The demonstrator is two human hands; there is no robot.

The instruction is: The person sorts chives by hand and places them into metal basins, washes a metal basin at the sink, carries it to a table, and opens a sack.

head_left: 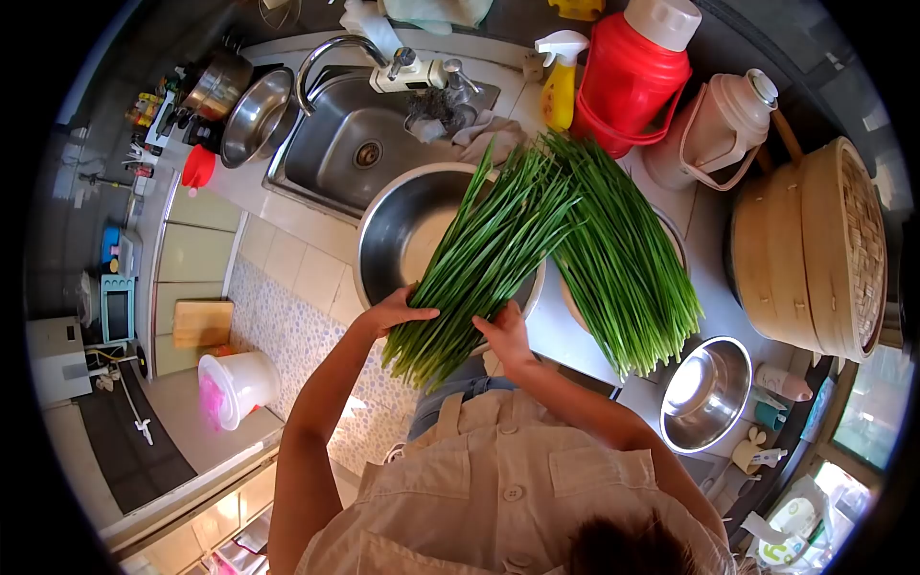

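Observation:
A large bunch of long green leafy stalks (pixel 489 249) lies slantwise between my two hands, over a wide steel basin (pixel 388 225). My left hand (pixel 398 311) grips its left side near the pale cut ends, thumb on top. On the right side of the same bunch, my right hand (pixel 505 333) holds it with the thumb over the stalks and the other fingers partly hidden beneath. A second pile of the same green stalks (pixel 623 268) rests just right of the basin, on a round container mostly hidden under it.
Behind the basin is a sink (pixel 335 144) with a curved faucet (pixel 331 43). A yellow spray bottle (pixel 559 91), red thermos (pixel 632 72), pale thermos (pixel 714 125) and bamboo steamer (pixel 795 249) stand at the right. A steel bowl (pixel 706 393) sits nearer me.

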